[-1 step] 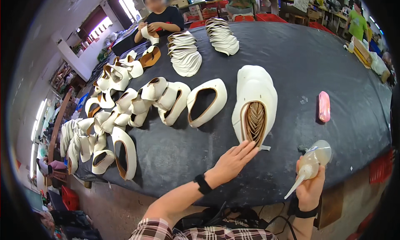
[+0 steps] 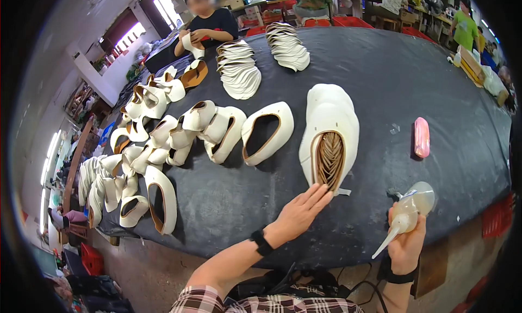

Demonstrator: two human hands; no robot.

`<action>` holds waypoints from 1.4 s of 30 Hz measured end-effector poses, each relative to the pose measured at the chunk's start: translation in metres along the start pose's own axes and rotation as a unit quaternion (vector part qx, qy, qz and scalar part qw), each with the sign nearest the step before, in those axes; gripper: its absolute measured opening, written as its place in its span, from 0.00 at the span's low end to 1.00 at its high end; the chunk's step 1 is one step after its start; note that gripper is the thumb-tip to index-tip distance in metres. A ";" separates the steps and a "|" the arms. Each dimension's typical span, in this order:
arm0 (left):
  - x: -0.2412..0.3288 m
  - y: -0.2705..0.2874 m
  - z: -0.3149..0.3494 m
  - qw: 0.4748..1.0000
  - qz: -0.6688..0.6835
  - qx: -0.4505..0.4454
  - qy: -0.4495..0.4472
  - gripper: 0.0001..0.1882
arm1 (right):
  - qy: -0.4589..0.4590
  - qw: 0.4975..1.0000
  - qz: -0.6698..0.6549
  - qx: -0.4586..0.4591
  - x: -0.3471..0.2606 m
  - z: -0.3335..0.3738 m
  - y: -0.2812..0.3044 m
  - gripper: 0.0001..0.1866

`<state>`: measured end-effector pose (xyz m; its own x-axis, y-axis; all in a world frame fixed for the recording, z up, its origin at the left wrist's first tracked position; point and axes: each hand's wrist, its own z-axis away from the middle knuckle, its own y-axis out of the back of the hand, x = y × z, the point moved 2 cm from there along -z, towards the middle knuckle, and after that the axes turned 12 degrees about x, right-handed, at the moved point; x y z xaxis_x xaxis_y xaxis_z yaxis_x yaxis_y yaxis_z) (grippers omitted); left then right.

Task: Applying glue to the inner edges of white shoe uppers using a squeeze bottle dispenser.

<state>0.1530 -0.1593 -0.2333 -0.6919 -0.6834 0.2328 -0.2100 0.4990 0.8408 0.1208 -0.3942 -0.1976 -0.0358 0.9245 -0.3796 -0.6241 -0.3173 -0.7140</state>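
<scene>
A stack of white shoe uppers [image 2: 329, 104] lies right of centre on the dark-covered table, its oval opening showing brown layered edges inside. My left hand [image 2: 298, 214] rests at the near end of this stack. Its fingers are stretched out together and lie flat, with the tips touching the opening's near edge. In my right hand [image 2: 405, 250] is a translucent squeeze bottle [image 2: 417, 199] with a long, thin nozzle pointing down and to the left. The fingers wrap round the bottle, above the table's near right edge.
Loose white uppers [image 2: 269, 133] spread over the table's left half. Two tall piles of white pieces [image 2: 239, 74] stand farther back. A pink case [image 2: 421, 138] lies at the right. Across the table a person [image 2: 215, 27] handles another white piece. Red crates [image 2: 497, 218] stand beyond the right edge.
The top upper on the stack has shifted slightly, and its opening's left edge looks more even. My left hand stays at the near end; the bottle is still in my right hand.
</scene>
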 end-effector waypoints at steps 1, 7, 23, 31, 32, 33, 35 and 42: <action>0.002 -0.003 0.005 0.998 -0.063 0.018 0.002 0.27 | 0.000 1.000 -0.006 -0.014 -0.008 -0.004 0.004 0.15; -0.003 -0.019 0.015 0.994 -0.051 0.073 0.055 0.26 | -0.019 0.999 -0.031 -0.009 -0.018 -0.021 0.016 0.16; 0.005 0.048 -0.046 0.930 0.233 -0.015 0.283 0.06 | -0.096 0.994 -0.015 -0.043 -0.011 -0.034 0.005 0.16; 0.025 0.107 -0.041 0.797 0.493 0.098 0.334 0.10 | -0.145 0.984 -0.056 -0.088 -0.012 -0.043 0.018 0.18; 0.029 0.112 -0.034 0.797 0.498 0.102 0.327 0.12 | -0.158 0.980 -0.068 -0.099 -0.011 -0.039 0.017 0.19; 0.036 0.113 -0.030 0.767 0.527 0.139 0.339 0.12 | -0.168 0.975 -0.047 -0.139 -0.012 -0.030 0.012 0.19; 0.049 0.112 -0.015 0.729 0.556 0.175 0.359 0.13 | -0.181 0.969 -0.021 -0.168 -0.008 -0.013 0.006 0.20; 0.071 0.120 0.027 0.696 0.548 0.166 0.434 0.15 | 0.122 0.952 0.122 -0.252 -0.006 0.025 -0.049 0.23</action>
<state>0.0597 -0.1338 -0.1293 0.0849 0.2126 0.9734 -0.1319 0.9708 -0.2005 0.1321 -0.3788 -0.1460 0.0895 0.7524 -0.6526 -0.1653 -0.6349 -0.7547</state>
